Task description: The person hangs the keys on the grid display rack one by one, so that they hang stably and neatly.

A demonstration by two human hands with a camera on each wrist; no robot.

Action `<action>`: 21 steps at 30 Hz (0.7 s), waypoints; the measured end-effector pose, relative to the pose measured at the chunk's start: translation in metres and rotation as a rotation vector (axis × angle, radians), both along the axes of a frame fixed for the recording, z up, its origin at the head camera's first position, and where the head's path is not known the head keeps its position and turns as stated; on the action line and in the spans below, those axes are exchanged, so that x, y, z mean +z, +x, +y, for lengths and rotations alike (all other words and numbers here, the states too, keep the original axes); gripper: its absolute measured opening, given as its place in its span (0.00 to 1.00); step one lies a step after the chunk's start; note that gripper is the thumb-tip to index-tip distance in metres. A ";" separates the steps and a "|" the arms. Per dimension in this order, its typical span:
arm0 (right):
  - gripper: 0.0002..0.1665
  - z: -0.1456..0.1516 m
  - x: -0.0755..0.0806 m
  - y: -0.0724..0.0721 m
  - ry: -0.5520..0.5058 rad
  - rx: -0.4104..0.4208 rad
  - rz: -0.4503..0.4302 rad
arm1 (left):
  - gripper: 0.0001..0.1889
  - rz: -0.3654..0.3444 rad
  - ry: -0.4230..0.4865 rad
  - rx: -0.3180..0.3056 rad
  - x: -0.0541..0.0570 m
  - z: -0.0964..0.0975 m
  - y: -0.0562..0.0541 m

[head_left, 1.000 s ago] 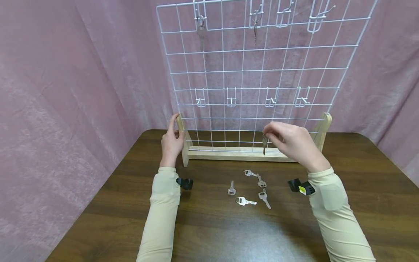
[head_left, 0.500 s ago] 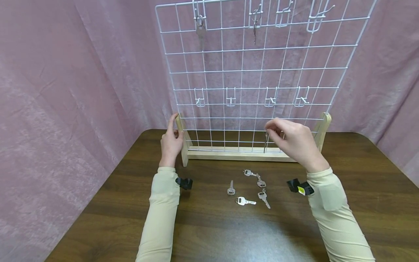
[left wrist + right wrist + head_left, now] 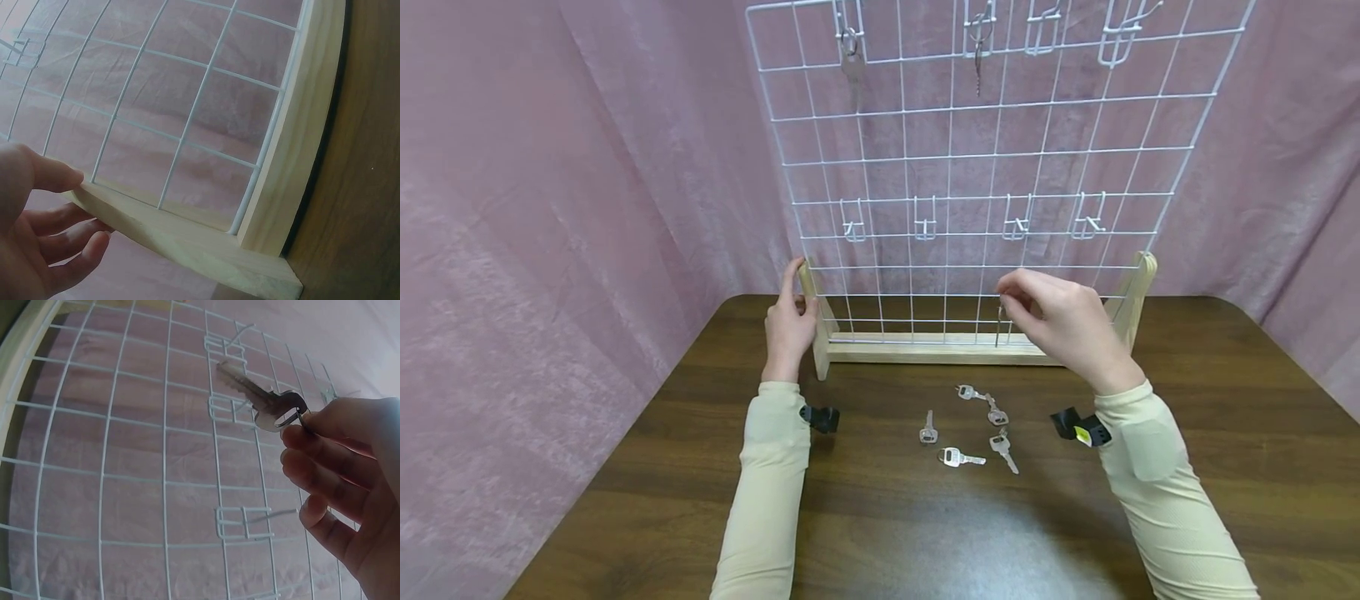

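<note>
Two hands: bare, one person's, in pale sleeves (image 3: 771, 492), a small black camera (image 3: 823, 419) at each wrist.
Right hand (image 3: 1060, 321): raised before the grid; thumb and index finger pinch a ring, the other fingers loosely bent.
Held key (image 3: 259, 401): on that ring, below the fingers as seen from the front, over the desk (image 3: 880, 533) and well under the lower hooks; whether it touches the wire, I cannot tell.
Left hand (image 3: 789, 325): fingers grip the top of the left wooden support (image 3: 821, 350), index finger lying over its end.
White grid (image 3: 951, 155): upright, its foot set in a wooden base (image 3: 940, 355).
Lower hooks (image 3: 925, 227): four, in a row across the grid.
Upper hooks (image 3: 1117, 32): four in view; the two farthest left bear a hanging key apiece, the first (image 3: 852, 65) blurred, the second (image 3: 978, 65) edge-on.
Loose keys (image 3: 952, 457): five on the desk, between the forearms; two at the back lie end to end.
Curtain (image 3: 587, 292): pink, creased, behind the desk.
</note>
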State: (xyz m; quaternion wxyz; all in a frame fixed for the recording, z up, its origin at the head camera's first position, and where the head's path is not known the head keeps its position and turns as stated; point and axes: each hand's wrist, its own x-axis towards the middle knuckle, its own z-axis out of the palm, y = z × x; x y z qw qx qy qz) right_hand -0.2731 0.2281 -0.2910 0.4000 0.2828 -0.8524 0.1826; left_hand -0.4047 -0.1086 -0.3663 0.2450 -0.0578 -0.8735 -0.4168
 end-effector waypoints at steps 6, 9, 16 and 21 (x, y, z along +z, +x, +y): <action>0.07 -0.007 -0.003 -0.002 0.040 0.040 -0.004 | 0.34 -0.007 -0.012 0.004 0.001 0.001 0.000; 0.07 -0.009 -0.002 -0.002 0.036 0.043 0.012 | 0.34 -0.005 -0.010 0.006 0.001 0.000 -0.001; 0.06 -0.007 0.010 -0.002 0.018 0.009 0.054 | 0.34 0.018 -0.017 0.005 0.003 -0.001 0.000; 0.06 -0.001 0.037 -0.002 0.030 -0.017 0.089 | 0.34 0.010 -0.015 -0.004 0.003 0.001 0.002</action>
